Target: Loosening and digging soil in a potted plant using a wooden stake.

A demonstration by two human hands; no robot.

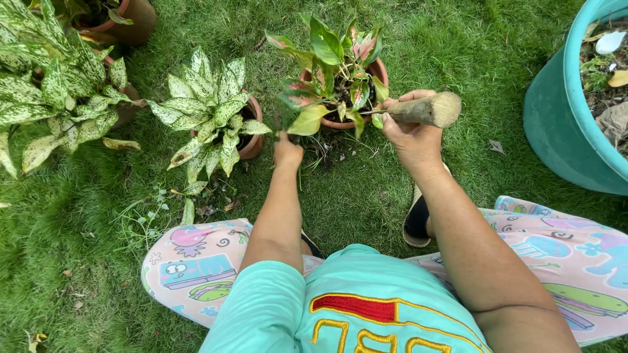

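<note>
- Right hand (411, 134) fisted round a wooden-handled tool (428, 110); fingers clamped on the handle, cut butt end sticking out to the right, thin metal part running left into the foliage. Working end hidden by leaves.
- Tool sits at the right rim of a terracotta pot (378, 70), w/ a plant of green, pink & red leaves (327, 59) in it.
- Left hand (288, 151) down at the grass by the pot's lower-left side, under a yellow-green leaf. Fingers tucked out of sight behind the leaves – can't tell if they're closed or holding anything.
- Both forearms reach fwd from the bottom of the view; pot lies between the two hands, centre-top.
- Left of it: 2nd terracotta pot (252, 147) w/ a white-speckled green plant (206, 104), just beside the left hand.
- Far left: bigger speckled plant (52, 85), its pot mostly hidden by leaves; another brown pot (134, 23) at top left.
- Right edge: large teal tub (562, 124) w/ soil & dry leaves inside, well apart from the right hand.
- All on green grass (78, 248); some dry leaf bits near the pots.
- Person squats: teal shirt, patterned pink trousers (196, 261), sandal (415, 222) under the right forearm.
</note>
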